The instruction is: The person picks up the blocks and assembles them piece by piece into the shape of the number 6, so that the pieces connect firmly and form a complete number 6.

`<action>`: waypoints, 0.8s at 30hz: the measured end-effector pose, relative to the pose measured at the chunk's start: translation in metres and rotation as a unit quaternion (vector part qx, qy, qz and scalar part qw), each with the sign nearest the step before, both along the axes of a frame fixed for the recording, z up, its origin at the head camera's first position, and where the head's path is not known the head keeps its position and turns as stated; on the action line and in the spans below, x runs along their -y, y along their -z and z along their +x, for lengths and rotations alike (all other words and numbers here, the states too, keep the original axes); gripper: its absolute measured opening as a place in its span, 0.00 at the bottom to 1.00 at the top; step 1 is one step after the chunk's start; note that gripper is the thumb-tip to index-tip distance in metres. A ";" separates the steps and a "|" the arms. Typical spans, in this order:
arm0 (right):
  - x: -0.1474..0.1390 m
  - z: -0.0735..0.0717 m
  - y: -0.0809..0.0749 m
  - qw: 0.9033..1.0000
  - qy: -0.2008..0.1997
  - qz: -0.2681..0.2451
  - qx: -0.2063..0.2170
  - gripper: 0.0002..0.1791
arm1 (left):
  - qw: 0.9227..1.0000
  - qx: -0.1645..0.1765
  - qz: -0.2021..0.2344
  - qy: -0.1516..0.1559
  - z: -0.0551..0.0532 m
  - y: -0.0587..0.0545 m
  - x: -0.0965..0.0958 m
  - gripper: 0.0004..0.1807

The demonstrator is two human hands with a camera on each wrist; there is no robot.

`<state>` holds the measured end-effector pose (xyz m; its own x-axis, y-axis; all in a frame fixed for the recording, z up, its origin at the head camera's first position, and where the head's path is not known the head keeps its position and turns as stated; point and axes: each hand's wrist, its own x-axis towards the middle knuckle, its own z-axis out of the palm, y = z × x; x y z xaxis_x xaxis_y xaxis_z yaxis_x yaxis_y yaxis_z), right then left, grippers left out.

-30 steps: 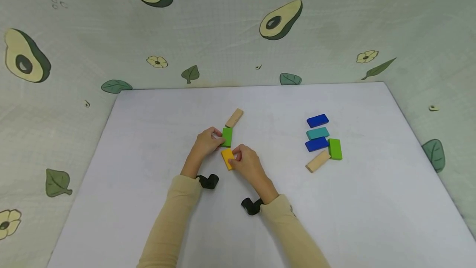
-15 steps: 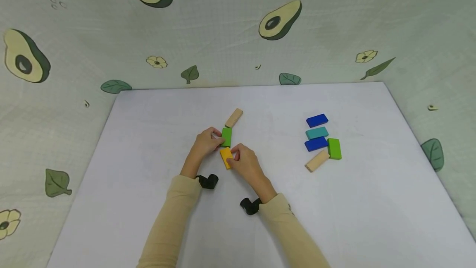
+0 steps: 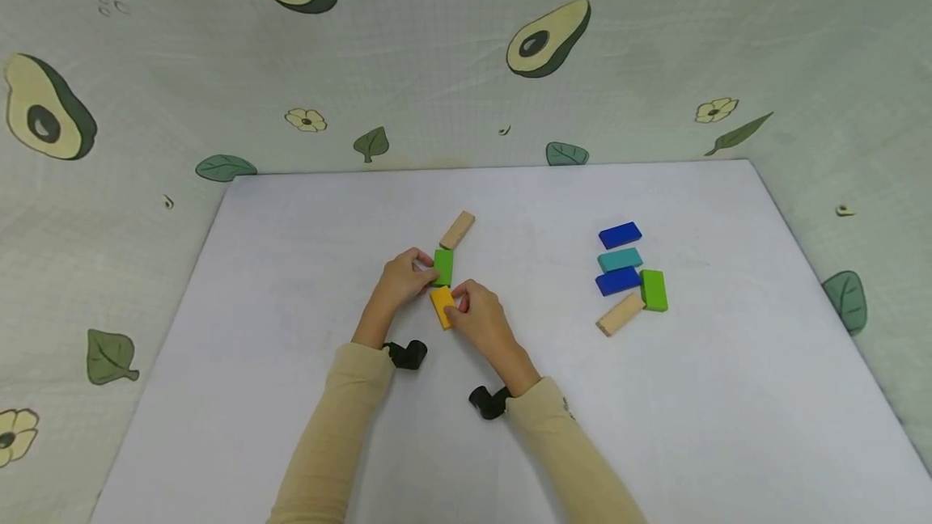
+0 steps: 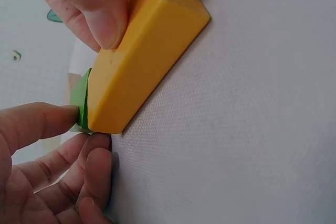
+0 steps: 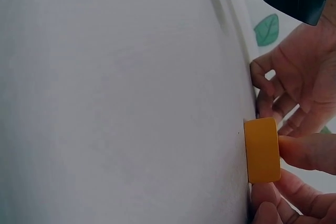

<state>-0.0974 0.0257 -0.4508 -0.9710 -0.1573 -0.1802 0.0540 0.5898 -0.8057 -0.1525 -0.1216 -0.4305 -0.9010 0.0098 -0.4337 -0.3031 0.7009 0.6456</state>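
My left hand point(image 3: 404, 277) pinches a green wooden block point(image 3: 443, 267) between thumb and fingers on the white table. Just nearer to me, my right hand point(image 3: 484, 314) holds a yellow block point(image 3: 442, 308) by its sides, low at the table surface. In the left wrist view the yellow block point(image 4: 144, 56) is right at the end of the green block point(image 4: 80, 100), overlapping it. Beyond the green one, a plain wooden block point(image 3: 457, 230) lies slanted, its near end at the green block's far end. The right wrist view shows the yellow block's end face point(image 5: 263, 150).
To the right lies a loose group: two blue blocks point(image 3: 620, 235), a teal block point(image 3: 620, 260), a second green block point(image 3: 654, 290) and another plain block point(image 3: 620, 314). Black wrist cameras point(image 3: 489, 403) jut inward from both wrists. An avocado-print cloth point(image 3: 437, 63) surrounds the table.
My right hand has shifted the yellow block slightly left and away from me, closer to the green block. The left hand keeps its place on the green block.
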 end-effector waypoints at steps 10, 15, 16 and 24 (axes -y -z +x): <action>-0.001 0.000 -0.001 1.000 -0.004 0.003 -0.004 0.14 | 1.000 -0.008 -0.001 0.004 0.000 0.000 0.000 0.16; -0.001 0.000 0.000 1.000 -0.006 0.005 -0.010 0.14 | 1.000 -0.008 0.001 0.002 0.001 0.001 0.000 0.17; -0.001 0.000 0.000 1.000 -0.006 0.005 -0.012 0.14 | 1.000 -0.008 0.002 0.002 0.001 0.001 0.000 0.17; -0.001 0.000 0.002 1.000 -0.005 0.005 -0.014 0.14 | 1.000 -0.009 0.002 0.005 0.000 0.002 0.001 0.17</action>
